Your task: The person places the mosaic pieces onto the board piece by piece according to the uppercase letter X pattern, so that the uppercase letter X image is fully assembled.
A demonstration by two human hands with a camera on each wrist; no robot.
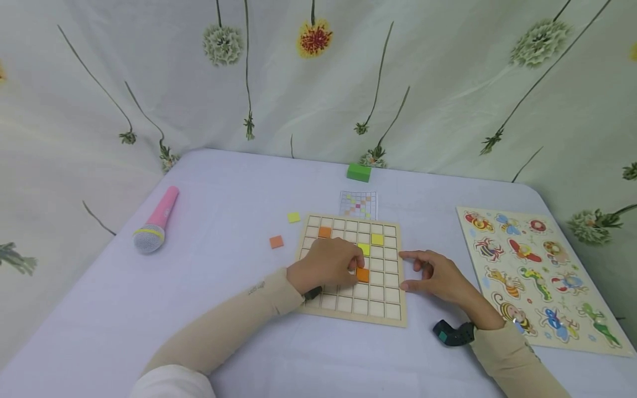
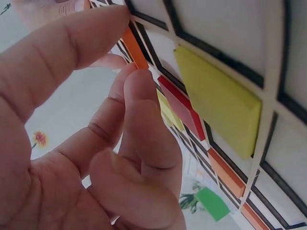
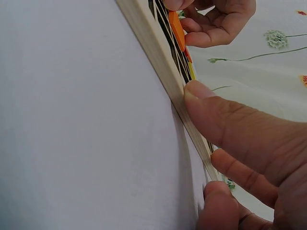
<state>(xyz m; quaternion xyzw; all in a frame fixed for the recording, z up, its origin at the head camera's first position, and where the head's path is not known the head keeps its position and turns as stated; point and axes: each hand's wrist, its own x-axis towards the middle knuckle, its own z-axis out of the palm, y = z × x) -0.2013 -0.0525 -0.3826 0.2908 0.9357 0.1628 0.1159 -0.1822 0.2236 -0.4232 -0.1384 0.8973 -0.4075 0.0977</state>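
Note:
My left hand (image 1: 329,262) reaches over a wooden grid board (image 1: 352,317) and pinches an orange square tile (image 1: 363,275) between thumb and fingertips, close over one of the cells. From the left wrist, the orange tile (image 2: 136,50) appears tilted against the grid. Yellow tiles (image 1: 377,239) and another orange tile (image 1: 325,232) sit in cells farther up the board. A red tile (image 2: 182,108) shows in the left wrist view, hidden by the hand from the head. At the board's right edge, my right hand (image 1: 438,276) touches the rim with thumb and forefinger spread.
Left of the board lie a loose yellow tile (image 1: 293,217) and an orange one (image 1: 276,241). Behind it are a printed pattern card (image 1: 372,205) and a green block (image 1: 359,172). A pink microphone (image 1: 158,220) lies far left, an insect puzzle board (image 1: 539,276) at right.

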